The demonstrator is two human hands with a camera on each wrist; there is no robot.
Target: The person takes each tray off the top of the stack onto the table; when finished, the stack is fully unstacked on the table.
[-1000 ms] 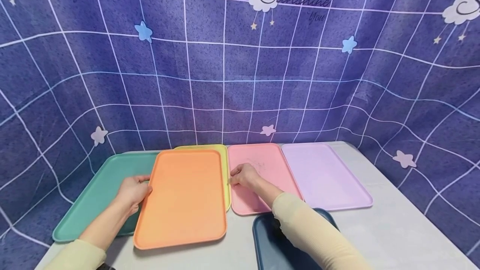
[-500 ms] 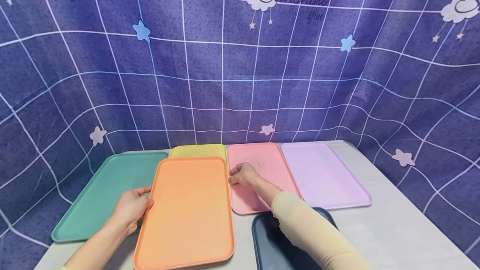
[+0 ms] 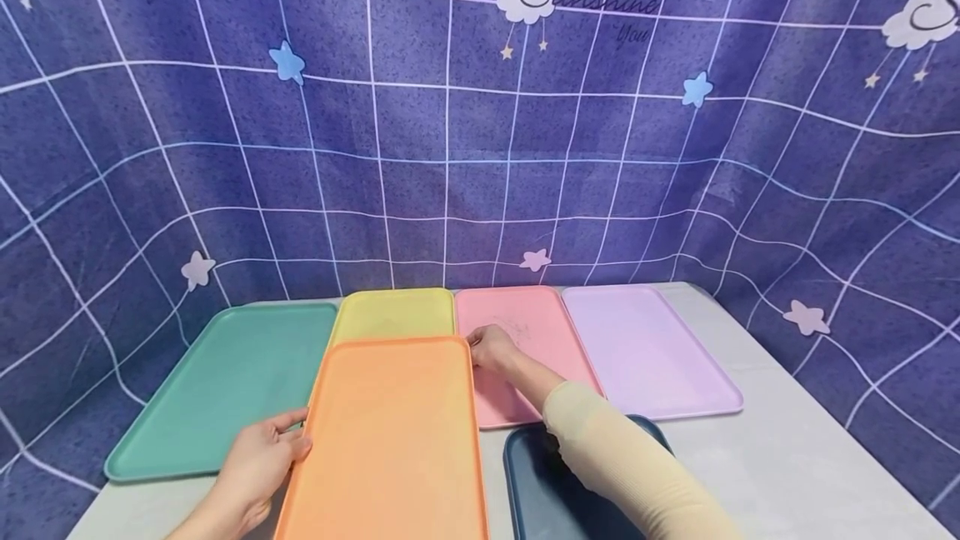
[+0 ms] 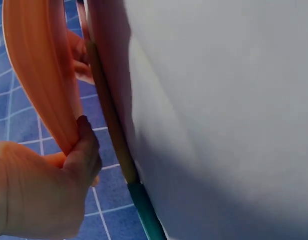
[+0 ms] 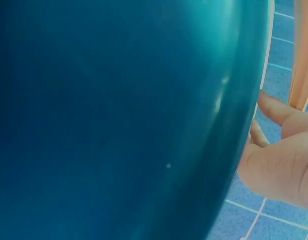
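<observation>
An orange tray [image 3: 390, 440] is tilted above the table, its lower part past the frame's bottom edge. My left hand [image 3: 258, 461] pinches the tray's left rim, with the thumb on its face. Under and behind it lies a yellow tray [image 3: 397, 311], partly covered. My right hand [image 3: 495, 348] reaches down at the left edge of a pink tray [image 3: 536, 311], beside the yellow one. The orange rim partly hides its fingertips. In the right wrist view, this right hand [image 5: 284, 145] has fingers spread, their tips at the trays' level and apart from the orange tray.
A green tray [image 3: 232, 382] lies at the left and a lilac tray [image 3: 645, 348] at the right. Under my right forearm is a dark blue tray [image 3: 555, 490]. The pale tabletop [image 3: 795, 457] ends at a purple-blue gridded cloth [image 3: 480, 182] behind.
My left hand has drawn the orange tray toward me and slightly right, uncovering more of the yellow and green trays. My right hand has stayed almost in place.
</observation>
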